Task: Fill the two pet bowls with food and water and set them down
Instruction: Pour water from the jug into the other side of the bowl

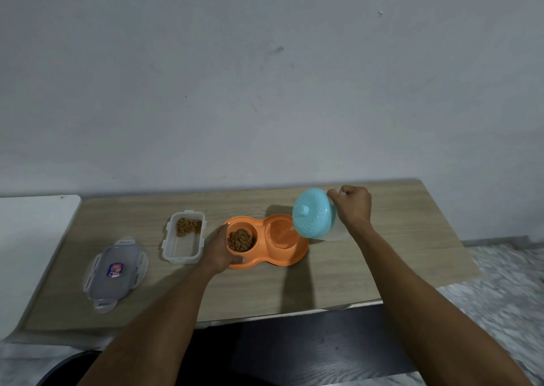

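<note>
Wooden table (pixel 368 256) against grey wall (pixel 265 76), holding orange double bowl (pixel 291 260).

Orange double bowl (pixel 265 263) lies flat; left well (pixel 230 229) holds brown kibble (pixel 240 240); clear teal-lidded jug (pixel 313 213) tilted above right well (pixel 276 243), thin water stream (pixel 285 232) entering

Left arm: bare forearm, comes in from the lower left of the frame and reaches up toward the centre.
Left hand (pixel 219 250): just left of centre, back toward the camera, fingers curled round the left end of the orange double bowl (pixel 262 256), thumb on its near rim.
Right arm: bare, rises from the lower right corner on a diagonal.
Right hand (pixel 353 206): right of centre, closed like a fist, knuckles up, gripping the tilted water jug (pixel 313 213).
</note>
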